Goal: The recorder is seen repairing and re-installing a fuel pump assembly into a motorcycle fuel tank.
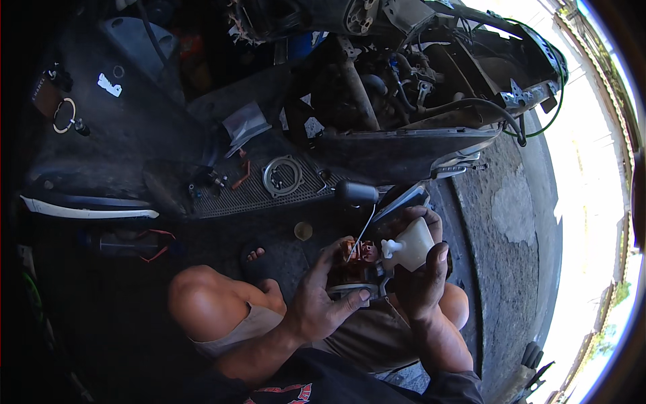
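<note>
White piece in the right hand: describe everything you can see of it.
The white piece looks like slightly translucent plastic, with a broad, roughly squarish body and a stubby, spout-like part pointing left. It is tilted in the grip of the right hand, thumb near its lower right, fingers at its upper edge. The orange-brown assembly is just left; whether they touch is unclear.

So the footboard (235,205) has a ring (266,176) right of centre with small bits (277,181) inside, a clip (246,173) just left, and loose parts (219,179) by the left end. Bag's (245,124) at the far edge. Disc's (303,231) past the near edge, float assembly (364,251) off the near right corner.
</note>
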The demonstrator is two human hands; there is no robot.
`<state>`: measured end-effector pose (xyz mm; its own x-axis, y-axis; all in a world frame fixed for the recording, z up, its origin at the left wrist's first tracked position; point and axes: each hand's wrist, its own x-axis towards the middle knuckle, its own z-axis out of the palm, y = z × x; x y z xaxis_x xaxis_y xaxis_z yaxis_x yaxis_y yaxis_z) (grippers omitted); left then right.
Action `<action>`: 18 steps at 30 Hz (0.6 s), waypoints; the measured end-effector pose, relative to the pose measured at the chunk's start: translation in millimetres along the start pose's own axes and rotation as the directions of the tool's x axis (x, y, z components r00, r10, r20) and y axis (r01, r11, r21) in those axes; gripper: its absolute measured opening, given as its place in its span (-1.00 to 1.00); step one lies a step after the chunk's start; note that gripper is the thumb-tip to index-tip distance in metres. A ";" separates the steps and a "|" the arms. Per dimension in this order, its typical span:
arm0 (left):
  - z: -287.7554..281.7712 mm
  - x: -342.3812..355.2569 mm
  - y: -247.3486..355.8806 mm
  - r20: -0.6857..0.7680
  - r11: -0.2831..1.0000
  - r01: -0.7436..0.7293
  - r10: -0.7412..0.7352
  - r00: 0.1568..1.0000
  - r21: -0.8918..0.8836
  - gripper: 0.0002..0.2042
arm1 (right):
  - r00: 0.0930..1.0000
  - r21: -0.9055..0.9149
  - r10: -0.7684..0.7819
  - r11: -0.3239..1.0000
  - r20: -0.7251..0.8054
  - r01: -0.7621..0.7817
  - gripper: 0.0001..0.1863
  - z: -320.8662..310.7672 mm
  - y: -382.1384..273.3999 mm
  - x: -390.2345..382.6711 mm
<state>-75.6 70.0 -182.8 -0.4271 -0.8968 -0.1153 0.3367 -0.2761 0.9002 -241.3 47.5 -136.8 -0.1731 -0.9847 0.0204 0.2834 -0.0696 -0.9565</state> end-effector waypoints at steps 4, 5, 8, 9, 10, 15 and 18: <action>-3.4 -2.2 1.7 -0.041 0.992 -0.043 0.048 0.998 0.122 -0.21 | 0.999 -0.055 -0.033 0.998 0.044 0.035 -0.21 5.9 -2.3 -0.4; -3.7 -1.9 4.3 -0.029 0.982 -0.080 0.086 0.996 0.170 -0.21 | 0.998 -0.062 -0.031 0.998 0.049 0.034 -0.21 4.9 -2.8 -0.4; -4.4 -2.1 14.5 -0.008 0.936 -0.158 0.170 0.985 0.315 -0.21 | 0.995 -0.011 0.031 0.999 0.090 -0.030 -0.25 0.2 -3.0 -1.4; -4.6 -2.9 17.7 0.006 0.890 -0.195 0.211 0.977 0.412 -0.20 | 0.996 0.028 0.009 1.000 0.089 -0.012 -0.27 0.3 -2.7 -1.5; -4.6 -3.7 19.4 0.000 0.892 -0.195 0.214 0.977 0.407 -0.20 | 0.996 0.066 -0.012 0.998 0.087 0.006 -0.29 0.2 -2.3 -1.6; -3.9 -7.1 23.2 -0.020 0.875 -0.182 0.213 0.977 0.448 -0.20 | 0.996 0.090 -0.052 0.995 0.069 0.046 -0.31 3.7 -1.6 -4.6; -5.1 -6.5 24.8 0.001 0.839 -0.212 0.245 0.970 0.500 -0.20 | 0.995 0.041 -0.071 0.997 0.065 0.068 -0.34 2.6 1.8 -4.8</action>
<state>-60.2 67.2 -161.9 -0.3327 -0.9367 0.1090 -0.0464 0.1317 0.9902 -237.5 51.7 -137.8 -0.1309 -0.9856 0.1072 0.3094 -0.1434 -0.9400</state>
